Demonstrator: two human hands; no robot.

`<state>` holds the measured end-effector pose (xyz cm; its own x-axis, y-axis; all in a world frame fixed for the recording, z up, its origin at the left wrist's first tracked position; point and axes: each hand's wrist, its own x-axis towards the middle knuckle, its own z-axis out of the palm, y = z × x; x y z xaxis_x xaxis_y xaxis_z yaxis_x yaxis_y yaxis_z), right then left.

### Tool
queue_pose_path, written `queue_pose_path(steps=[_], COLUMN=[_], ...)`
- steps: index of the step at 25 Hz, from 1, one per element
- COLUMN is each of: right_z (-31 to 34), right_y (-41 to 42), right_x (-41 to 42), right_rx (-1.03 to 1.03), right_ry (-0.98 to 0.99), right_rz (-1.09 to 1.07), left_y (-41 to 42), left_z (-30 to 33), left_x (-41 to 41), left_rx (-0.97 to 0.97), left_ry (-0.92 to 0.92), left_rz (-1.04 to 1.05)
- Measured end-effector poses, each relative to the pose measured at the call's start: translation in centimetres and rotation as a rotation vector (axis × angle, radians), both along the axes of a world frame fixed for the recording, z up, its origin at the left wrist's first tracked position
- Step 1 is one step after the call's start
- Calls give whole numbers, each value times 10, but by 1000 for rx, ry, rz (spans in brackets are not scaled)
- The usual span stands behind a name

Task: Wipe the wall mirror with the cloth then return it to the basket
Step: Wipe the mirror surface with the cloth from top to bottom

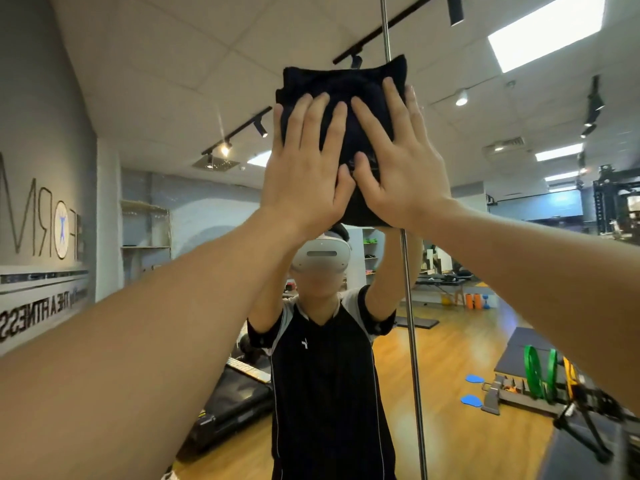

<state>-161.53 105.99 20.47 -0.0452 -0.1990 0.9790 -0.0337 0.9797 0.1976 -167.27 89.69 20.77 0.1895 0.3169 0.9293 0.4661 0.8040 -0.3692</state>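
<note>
Overhead, left hand (pixel 304 171), right hand (pixel 398 168) flat on cloth (pixel 343 88), mirror (pixel 156 98) seam behind

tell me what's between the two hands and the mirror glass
Head view: a folded black cloth lies between them, pressed flat to the wall mirror by the left hand and right hand.

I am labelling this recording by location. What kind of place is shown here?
Most likely a gym or fitness studio. The wall mirror reflects green weight plates on a rack, a treadmill and wall lettering that includes the word FITNESS, reversed. Both hands press a dark cloth against the glass.
</note>
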Motion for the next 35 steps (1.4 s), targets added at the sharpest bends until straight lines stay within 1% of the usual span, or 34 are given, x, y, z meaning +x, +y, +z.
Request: queue_pose_path(steps=[4, 11, 18, 26, 35], right_z=[-3, -5, -1, 2, 2], right_y=[-4, -24, -63, -143, -259], right_x=[0, -8, -23, -51, -91], right_rx=[-22, -44, -32, -15, -15], right_ry=[7, 41, 40, 69, 54], right_rz=[-1, 4, 5, 5, -9], left_y=[-6, -22, -61, -140, -256], left_z=[0, 1, 2, 6, 6], left_x=[-1, -5, -20, -50, -89], left_rx=[-41, -60, -49, -44, -63], left_ry=[2, 10, 7, 28, 53], left_rz=[26, 33, 24, 27, 2])
